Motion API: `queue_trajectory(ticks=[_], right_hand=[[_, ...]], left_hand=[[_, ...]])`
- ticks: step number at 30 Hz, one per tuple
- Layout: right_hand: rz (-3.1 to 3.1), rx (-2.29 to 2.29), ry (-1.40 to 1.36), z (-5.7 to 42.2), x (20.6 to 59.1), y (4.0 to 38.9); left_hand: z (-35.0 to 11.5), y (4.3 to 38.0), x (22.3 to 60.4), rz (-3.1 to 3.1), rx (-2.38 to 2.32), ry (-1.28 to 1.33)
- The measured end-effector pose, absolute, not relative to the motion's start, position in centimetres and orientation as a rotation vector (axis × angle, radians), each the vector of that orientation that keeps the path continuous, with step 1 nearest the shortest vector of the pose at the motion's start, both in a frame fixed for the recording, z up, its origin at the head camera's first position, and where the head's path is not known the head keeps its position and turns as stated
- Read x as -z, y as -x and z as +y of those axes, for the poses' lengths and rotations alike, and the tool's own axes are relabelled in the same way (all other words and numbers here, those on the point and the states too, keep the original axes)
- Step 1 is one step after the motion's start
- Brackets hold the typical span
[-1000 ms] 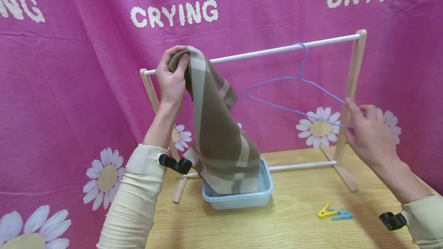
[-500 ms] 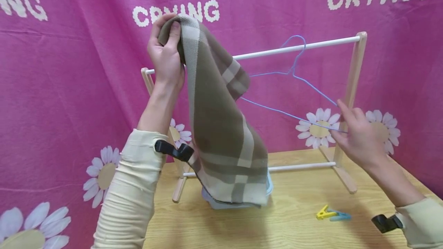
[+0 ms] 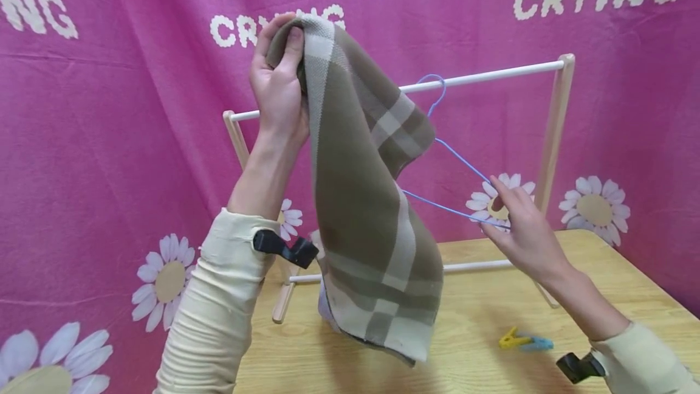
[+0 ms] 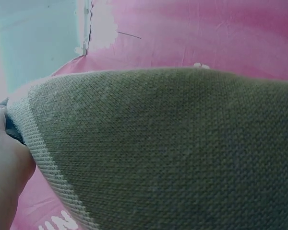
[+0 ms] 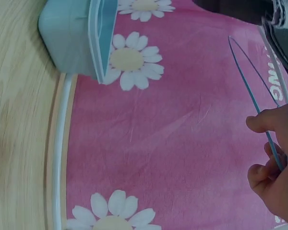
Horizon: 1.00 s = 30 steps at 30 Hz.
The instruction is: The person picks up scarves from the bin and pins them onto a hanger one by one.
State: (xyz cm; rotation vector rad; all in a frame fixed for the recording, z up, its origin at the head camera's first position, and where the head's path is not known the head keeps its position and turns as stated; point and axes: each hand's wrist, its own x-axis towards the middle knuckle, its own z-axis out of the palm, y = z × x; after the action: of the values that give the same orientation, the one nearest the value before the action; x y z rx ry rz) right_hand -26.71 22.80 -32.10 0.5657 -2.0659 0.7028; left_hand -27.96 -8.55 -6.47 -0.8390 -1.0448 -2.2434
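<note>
In the head view my left hand [image 3: 281,87] grips the top of a brown-and-cream plaid knit cloth [image 3: 355,199], fingers behind and thumb in front. The cloth drapes down from it and fills most of the left wrist view. My right hand [image 3: 527,230] holds the right end of a thin blue clothes hanger [image 3: 462,160] between thumb and fingers, also seen from the side in the right wrist view. Cloth covers the hanger's left part. The hook crosses the rack's upper white rod [image 3: 497,75]; whether it hangs on it, I cannot tell.
A pale blue plastic basin [image 5: 69,38] stands on the wooden table [image 3: 470,369], mostly behind the cloth in the head view. Yellow and blue clothes pegs [image 3: 514,339] lie at the front right. Wooden posts [image 3: 559,120] carry the rack before a pink curtain [image 3: 137,78].
My left hand has lifted the cloth up from the basin and then shifted slightly right. My right hand has drawn the hanger left, behind the cloth, its hook shifting left along the rod.
</note>
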Motion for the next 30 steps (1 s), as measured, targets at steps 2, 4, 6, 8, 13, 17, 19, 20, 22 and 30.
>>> queue_trajectory(ticks=[2, 4, 6, 8, 13, 17, 19, 20, 22, 30], right_hand=[[-2.053, -0.711, -0.551, 22.6, 32.0, 26.7], [-2.034, -0.708, -0.541, 22.5, 31.9, 26.8], [-2.012, -0.714, -0.531, 22.6, 31.7, 26.8], [-1.994, -0.717, -0.521, 22.7, 31.4, 26.9], [-1.977, -0.710, -0.543, 22.5, 31.1, 26.7], [-1.941, -0.721, -0.602, 21.9, 31.6, 26.5], [-1.906, -0.742, -0.632, 21.5, 31.9, 26.3], [-1.888, -0.754, -0.648, 21.2, 32.0, 26.2], [-1.856, -0.778, -0.674, 20.8, 32.0, 26.0], [-1.778, -0.845, -0.749, 19.9, 31.5, 25.1]], left_hand=[[-8.4, 27.9, 6.4, -1.038, 2.249, 0.844], [-8.3, 27.9, 6.4, -1.030, 2.258, 0.843], [-8.3, 27.9, 6.4, -1.023, 2.265, 0.842], [-8.2, 27.9, 6.5, -1.016, 2.271, 0.842], [-8.1, 27.8, 6.8, -1.015, 2.297, 0.844], [-7.5, 27.8, 7.3, -1.029, 2.321, 0.847], [-7.3, 27.8, 7.6, -1.030, 2.326, 0.846], [-7.1, 27.9, 7.8, -1.028, 2.328, 0.843], [-6.9, 27.9, 8.2, -1.030, 2.329, 0.844], [-6.9, 28.3, 10.7, -1.143, 2.192, 0.855]])
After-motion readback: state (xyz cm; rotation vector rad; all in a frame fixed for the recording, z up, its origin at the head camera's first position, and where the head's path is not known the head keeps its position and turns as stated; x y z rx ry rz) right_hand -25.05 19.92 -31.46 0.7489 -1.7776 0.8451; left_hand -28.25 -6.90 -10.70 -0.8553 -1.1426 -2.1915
